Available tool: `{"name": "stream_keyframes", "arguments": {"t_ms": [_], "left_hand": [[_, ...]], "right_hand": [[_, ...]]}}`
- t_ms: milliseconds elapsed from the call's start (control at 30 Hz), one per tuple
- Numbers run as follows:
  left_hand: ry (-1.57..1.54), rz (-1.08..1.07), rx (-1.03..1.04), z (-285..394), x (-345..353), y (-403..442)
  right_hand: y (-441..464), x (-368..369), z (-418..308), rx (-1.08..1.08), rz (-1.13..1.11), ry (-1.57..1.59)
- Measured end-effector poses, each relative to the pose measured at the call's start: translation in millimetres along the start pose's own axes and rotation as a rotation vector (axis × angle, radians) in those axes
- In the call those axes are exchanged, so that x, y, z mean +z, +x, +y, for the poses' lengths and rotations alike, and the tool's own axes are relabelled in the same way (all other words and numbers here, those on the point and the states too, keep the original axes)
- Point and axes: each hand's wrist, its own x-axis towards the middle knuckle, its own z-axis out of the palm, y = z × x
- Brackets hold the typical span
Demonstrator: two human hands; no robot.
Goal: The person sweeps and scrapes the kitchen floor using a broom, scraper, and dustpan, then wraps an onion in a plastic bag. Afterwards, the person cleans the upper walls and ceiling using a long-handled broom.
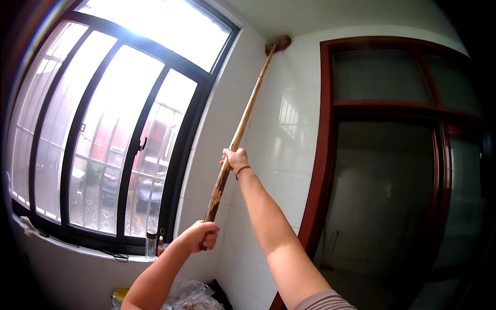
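A long wooden pole [243,121] rises at a slant from the lower middle to the top of the wall. Its lower end is dark and worn. My left hand [199,235] is wrapped round the pole near its bottom end. Higher up, my right hand [235,159] grips the same pole, with a thin dark band on the wrist. At the pole's far end a brown head [279,45] meets the tiled corner just under the ceiling; what it is made of is too small to tell.
At left is a dark-framed window [170,150] with a glass bottle [151,245] on its sill. White tiled walls [281,150] meet behind the pole. A red-framed door [321,150] stands at right. Clear plastic bags [192,295] lie below.
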Motion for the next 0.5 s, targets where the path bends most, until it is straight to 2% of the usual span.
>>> {"name": "stream_keyframes", "arguments": {"t_ms": [133, 200, 267, 500], "left_hand": [[-0.011, 0.0, -0.02, -15.8, 3.9, 7.4], [-0.029, -0.081, -0.023, -46.1, -11.4, 11.1], [-0.011, -0.05, -0.031, -77.8, -13.5, -3.2], [0.139, 0.001, -0.032, -221.6, -35.4, -97.8]], "right_hand": [[-1.2, -13.1, 15.2, -0.043, 0.02, -0.096], [-20.6, -20.0, 34.4, -0.091, -0.021, -0.111], [-51.1, -23.0, 54.4, -0.147, 0.012, -0.063], [-219.7, -33.9, 100.3, 0.034, -0.113, 0.058]]}}
